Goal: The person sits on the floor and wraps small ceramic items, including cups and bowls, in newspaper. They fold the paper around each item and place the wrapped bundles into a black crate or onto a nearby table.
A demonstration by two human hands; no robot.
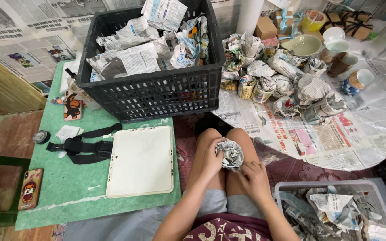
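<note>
Crumpled grey-white newspaper-wrapped bundle (231, 154), roundish and creased, resting on the bare knees, above the grey shorts. Left hand (211, 157) cupped against its left side, fingers curled closed around the paper. Right hand (252, 175) just below and right of it, fingers bent loosely, fingertips touching the bundle's lower edge; hard to tell how firmly gripping.

Black plastic slatted crate (157, 91) full of newspaper-wrapped parcels, standing at the far edge of the green mat (68, 187). White rectangular plastic lid (141, 160) lying flat near the mat's right edge, black strap (81, 146) just left of it. Heap of paper-wrapped cups (287, 85) on the newspaper-covered round table (336, 147), brown cardboard boxes (266, 27) at its far edge. Grey plastic basket (287, 192) of wrapped pieces at lower right.
</note>
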